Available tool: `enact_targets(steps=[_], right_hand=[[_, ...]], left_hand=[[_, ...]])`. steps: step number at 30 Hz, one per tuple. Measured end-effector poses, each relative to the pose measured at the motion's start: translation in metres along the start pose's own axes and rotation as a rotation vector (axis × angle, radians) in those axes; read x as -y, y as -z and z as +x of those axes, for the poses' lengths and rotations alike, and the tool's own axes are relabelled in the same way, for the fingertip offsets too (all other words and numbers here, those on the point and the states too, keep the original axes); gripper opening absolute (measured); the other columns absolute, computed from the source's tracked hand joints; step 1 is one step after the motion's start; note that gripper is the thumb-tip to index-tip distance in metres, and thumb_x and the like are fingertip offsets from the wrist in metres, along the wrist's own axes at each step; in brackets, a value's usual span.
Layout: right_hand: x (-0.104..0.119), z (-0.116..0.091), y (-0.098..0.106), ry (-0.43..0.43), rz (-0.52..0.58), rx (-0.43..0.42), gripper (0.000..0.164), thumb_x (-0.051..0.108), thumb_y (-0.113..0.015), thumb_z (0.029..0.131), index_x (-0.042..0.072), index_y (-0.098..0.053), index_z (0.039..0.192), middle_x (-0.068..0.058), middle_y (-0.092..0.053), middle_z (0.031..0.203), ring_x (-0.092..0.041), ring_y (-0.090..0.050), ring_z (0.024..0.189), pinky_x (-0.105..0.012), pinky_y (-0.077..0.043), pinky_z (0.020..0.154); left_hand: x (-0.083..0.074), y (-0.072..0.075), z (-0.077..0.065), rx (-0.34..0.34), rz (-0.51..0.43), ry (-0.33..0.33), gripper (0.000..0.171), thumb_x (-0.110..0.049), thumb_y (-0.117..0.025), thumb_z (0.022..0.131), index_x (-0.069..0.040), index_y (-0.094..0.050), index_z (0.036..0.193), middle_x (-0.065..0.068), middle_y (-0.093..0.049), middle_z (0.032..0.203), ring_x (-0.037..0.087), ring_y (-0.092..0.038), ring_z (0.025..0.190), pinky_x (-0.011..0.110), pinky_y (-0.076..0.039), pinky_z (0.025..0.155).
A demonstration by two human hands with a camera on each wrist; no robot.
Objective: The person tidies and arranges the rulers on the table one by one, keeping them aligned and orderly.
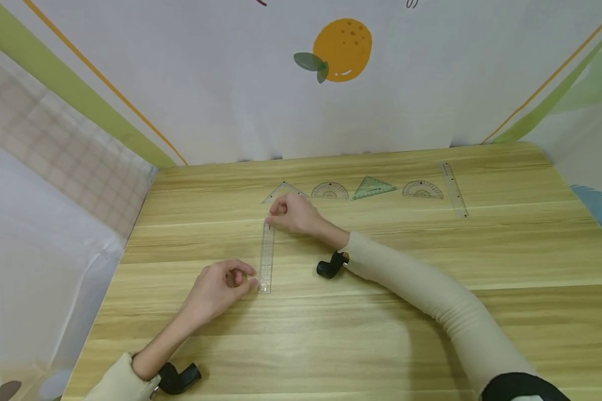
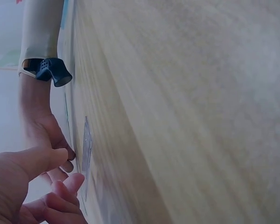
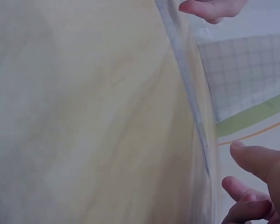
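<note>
A clear ruler lies on the wooden table, running away from me. At its far end is my right hand, with thumb and fingertips close to the edge. The right wrist view shows a gap between its thumb and fingers beside the ruler. My left hand hovers by the near end, its thumb and fingers bent and apart. In the left wrist view those fingers stand just off the ruler; whether any fingertip touches it is hard to tell.
Along the back lie a clear set square partly behind my right hand, a protractor, a green set square, another protractor and a second clear ruler. A white cloth with a printed orange hangs behind the table.
</note>
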State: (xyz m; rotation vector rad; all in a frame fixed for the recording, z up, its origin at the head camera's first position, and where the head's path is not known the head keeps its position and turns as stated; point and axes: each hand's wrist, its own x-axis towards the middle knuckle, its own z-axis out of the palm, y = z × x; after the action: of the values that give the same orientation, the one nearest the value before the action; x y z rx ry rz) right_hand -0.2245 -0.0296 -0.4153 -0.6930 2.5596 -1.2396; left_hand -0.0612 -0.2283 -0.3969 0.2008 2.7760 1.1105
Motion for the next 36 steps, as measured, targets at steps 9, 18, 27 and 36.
enact_targets(steps=[9, 18, 27, 36], right_hand=[[-0.004, 0.000, 0.006, 0.051, 0.083, 0.006, 0.035, 0.026, -0.085, 0.086, 0.004, -0.074, 0.112, -0.005, -0.054, 0.081, -0.014, -0.044, 0.069, -0.027, -0.037, 0.065], [-0.011, -0.001, 0.009, 0.113, 0.177, 0.047, 0.040, 0.023, -0.085, 0.086, 0.001, -0.071, 0.115, -0.005, -0.053, 0.078, -0.017, -0.047, 0.071, -0.028, -0.040, 0.066], [-0.021, -0.007, 0.014, 0.164, 0.265, 0.105, 0.032, 0.018, -0.080, 0.091, 0.000, -0.069, 0.114, -0.005, -0.054, 0.081, -0.018, -0.051, 0.076, -0.027, -0.044, 0.069], [-0.030, -0.014, 0.022, 0.205, 0.298, 0.146, 0.021, 0.013, -0.075, 0.095, -0.001, -0.067, 0.109, -0.006, -0.054, 0.082, -0.016, -0.052, 0.070, -0.027, -0.046, 0.066]], left_hand=[[0.001, 0.003, 0.003, -0.012, 0.003, -0.037, 0.019, -0.013, -0.082, 0.088, -0.006, -0.073, 0.103, -0.002, -0.057, 0.076, 0.012, -0.047, 0.057, 0.025, -0.038, 0.048], [0.005, 0.007, 0.013, -0.031, -0.036, -0.088, 0.023, -0.014, -0.081, 0.089, -0.005, -0.072, 0.108, -0.001, -0.057, 0.075, 0.012, -0.048, 0.054, 0.025, -0.038, 0.046], [0.004, 0.013, 0.026, 0.001, -0.111, -0.099, 0.024, -0.015, -0.075, 0.095, -0.003, -0.070, 0.115, 0.003, -0.057, 0.080, 0.014, -0.048, 0.057, 0.026, -0.039, 0.048], [0.002, 0.015, 0.040, 0.000, -0.156, -0.104, 0.024, -0.019, -0.066, 0.100, -0.001, -0.069, 0.117, 0.006, -0.060, 0.083, 0.015, -0.048, 0.059, 0.026, -0.038, 0.050]])
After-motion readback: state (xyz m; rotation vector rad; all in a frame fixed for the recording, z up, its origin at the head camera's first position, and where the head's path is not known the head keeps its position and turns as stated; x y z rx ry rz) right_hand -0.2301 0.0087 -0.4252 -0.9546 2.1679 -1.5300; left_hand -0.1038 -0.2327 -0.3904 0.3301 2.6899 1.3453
